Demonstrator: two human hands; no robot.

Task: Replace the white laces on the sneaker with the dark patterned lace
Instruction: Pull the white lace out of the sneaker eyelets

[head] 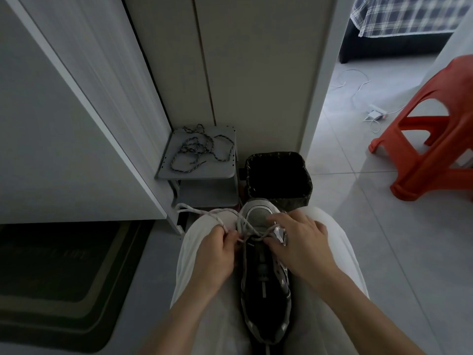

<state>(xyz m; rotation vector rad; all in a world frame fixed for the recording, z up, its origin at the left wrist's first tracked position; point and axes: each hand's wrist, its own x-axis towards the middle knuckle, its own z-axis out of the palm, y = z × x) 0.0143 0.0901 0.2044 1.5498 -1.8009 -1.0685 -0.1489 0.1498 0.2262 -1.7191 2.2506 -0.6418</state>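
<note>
The sneaker (265, 290) was held on the lap, between the two knees, with its toe pointed away from the person. The white lace (202, 213) was still threaded through the holes near the toe. One long end of it was stretched out to the left, over the left knee. That lace was pinched by the left hand (217, 254), with the fingers curled tight around it. The front of the sneaker was gripped by the right hand (299, 242), with its fingers bent over the right side.

The dark patterned lace (197, 149) was left in a loose tangle on top of the small grey shelf (225, 170), spread from the back edge to the front edge. A black bin (308, 185) was set just beside the shelf. An orange stool (435, 155) was seen on the floor at the right.
</note>
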